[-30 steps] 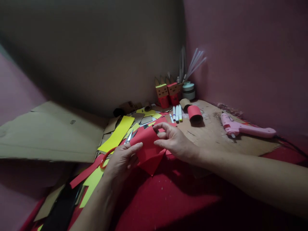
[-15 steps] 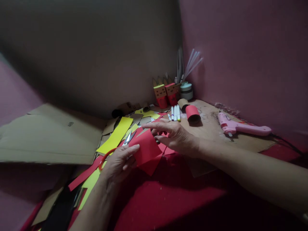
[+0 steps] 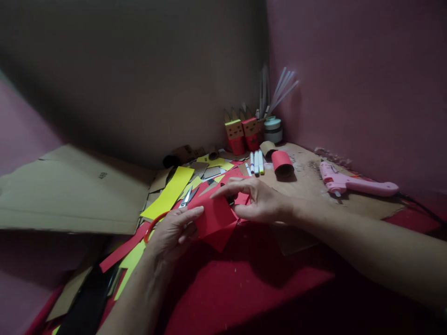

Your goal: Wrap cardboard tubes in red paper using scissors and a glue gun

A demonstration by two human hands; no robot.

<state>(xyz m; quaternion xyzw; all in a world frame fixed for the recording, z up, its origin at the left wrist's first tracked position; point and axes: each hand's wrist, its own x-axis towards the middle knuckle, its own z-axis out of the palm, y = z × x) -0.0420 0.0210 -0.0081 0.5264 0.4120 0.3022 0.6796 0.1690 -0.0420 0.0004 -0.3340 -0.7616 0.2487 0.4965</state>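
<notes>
My left hand [image 3: 176,228] is closed on a piece of red paper [image 3: 213,216], its thumb lying on the near face. My right hand [image 3: 256,197] curls around the paper's upper right side, index fingertip at the top edge and thumb by the right edge. Its other fingers are partly hidden, and something dark shows between them. Scissors [image 3: 187,197] with an orange handle lie open just behind my left hand, partly covered by it. Beside them is a yellow paper strip [image 3: 169,193]. More red paper [image 3: 220,239] lies beneath the held piece.
A pink glue gun [image 3: 356,179] with a cord lies at right. Markers [image 3: 257,163], a red-wrapped tube [image 3: 282,163] and a bare cardboard tube [image 3: 268,149] sit behind my right hand. Two box-faced figures [image 3: 242,135] and a lidded jar [image 3: 273,130] stand in the corner. Cardboard [image 3: 77,190] spreads left.
My right hand's index finger has bent down from its stretched pose onto the paper's top edge. My left hand keeps its hold. The view has shifted slightly.
</notes>
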